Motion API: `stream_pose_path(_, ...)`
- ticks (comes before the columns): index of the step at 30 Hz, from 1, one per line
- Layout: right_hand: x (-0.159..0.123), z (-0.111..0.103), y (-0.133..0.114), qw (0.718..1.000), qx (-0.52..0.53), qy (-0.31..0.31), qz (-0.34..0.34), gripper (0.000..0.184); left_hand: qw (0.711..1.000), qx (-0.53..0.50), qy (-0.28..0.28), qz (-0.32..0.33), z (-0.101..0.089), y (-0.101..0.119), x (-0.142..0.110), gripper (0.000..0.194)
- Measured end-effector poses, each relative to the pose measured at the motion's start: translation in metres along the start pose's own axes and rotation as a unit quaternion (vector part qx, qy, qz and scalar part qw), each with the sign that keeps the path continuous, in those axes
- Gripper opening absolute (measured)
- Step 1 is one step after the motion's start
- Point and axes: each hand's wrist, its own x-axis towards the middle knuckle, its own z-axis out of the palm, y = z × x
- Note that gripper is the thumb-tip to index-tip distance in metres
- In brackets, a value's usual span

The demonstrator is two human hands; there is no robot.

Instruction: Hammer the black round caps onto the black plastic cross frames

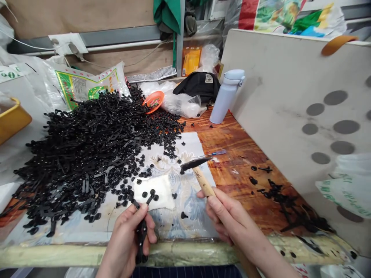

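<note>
Several small black plastic strips with round knobbed ends (141,233) are pinched in my left hand (127,231), at the near edge of the table. One strip points up from my fingertips over a white cloth pad (158,187), where a few loose black button-like pieces (145,194) lie. My right hand (224,214) is wrapped around the wooden handle (204,183) of a hammer, whose dark narrow head (194,163) is raised to the right of the pad. Left of both hands spreads a large heap of black plastic parts (87,143).
A pen (218,153) lies beyond the hammer head. Farther back are an orange dish (153,102), a black cap (198,87) and a pale blue bottle (226,98). At right, a grey panel (278,96) borders the wooden table, with scattered black parts (278,193) near it.
</note>
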Motion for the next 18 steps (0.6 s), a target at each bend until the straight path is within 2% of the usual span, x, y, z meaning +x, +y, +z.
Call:
stream_pose_path(5,-0.003,0.002,0.007,1.0,0.012,-0.006,-0.011,0.048,1.0,-0.002,-0.002,-0.002,-0.001,0.0,0.001,0.035)
stream_pose_path(10,-0.004,-0.001,0.015,0.999,-0.02,-0.015,-0.04,0.044,1.0,-0.009,-0.001,0.0,0.001,0.001,0.0,0.033)
stream_pose_path(18,-0.01,-0.002,0.009,0.997,-0.057,-0.012,-0.047,0.043,1.0,0.006,0.017,0.002,0.003,-0.002,0.002,0.035)
